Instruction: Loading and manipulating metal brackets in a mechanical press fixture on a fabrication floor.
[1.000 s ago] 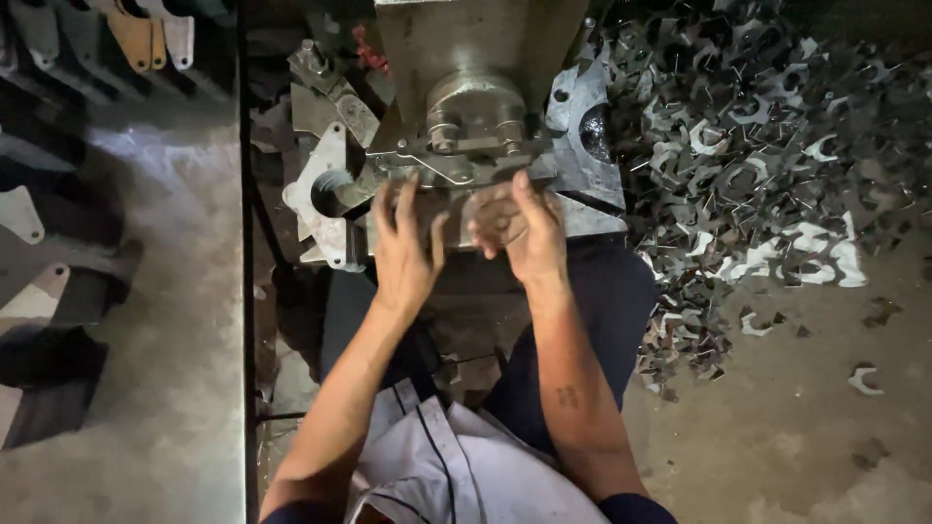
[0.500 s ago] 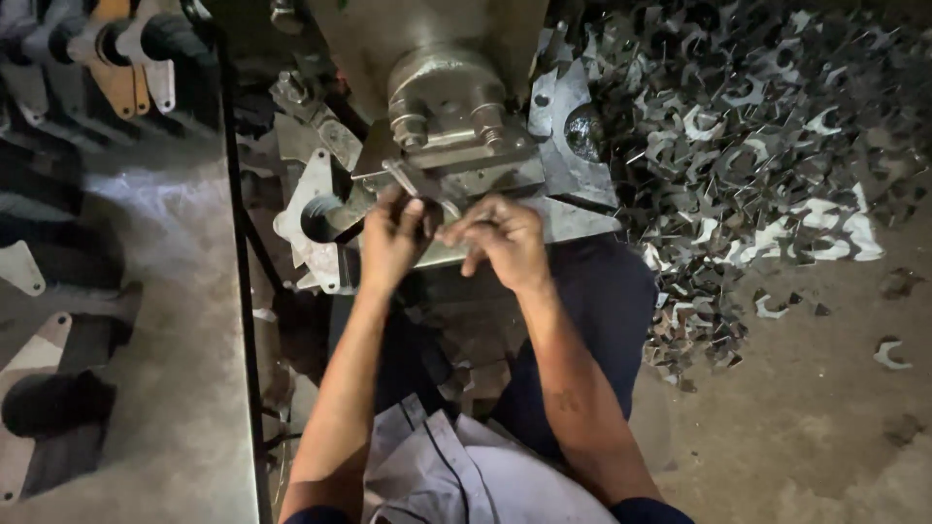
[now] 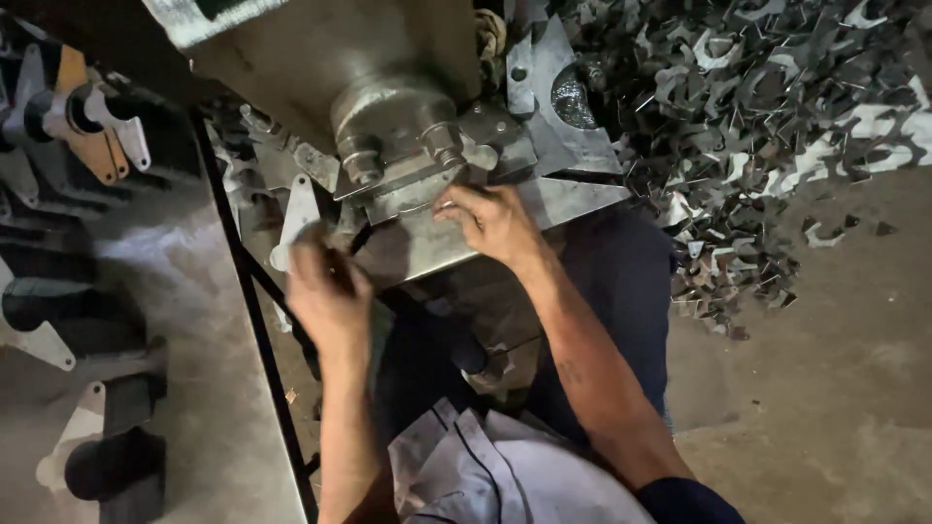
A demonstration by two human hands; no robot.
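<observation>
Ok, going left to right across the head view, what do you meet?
Stacked metal brackets on the bench → black bench rail → left hand → press head → right hand → scrap metal pile

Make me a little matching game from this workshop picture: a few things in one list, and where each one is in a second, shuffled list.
Things:
1. grey metal press machine
2. heap of dark cut metal scraps
3. person's right hand
4. person's left hand

Places:
A. on the floor at the right of the picture
B. on the flat steel plate just under the machine's round head
C. top centre, above both hands
D. lower left of the plate, by a pale flat metal blank

Pairs: 1-C, 2-A, 3-B, 4-D
</observation>
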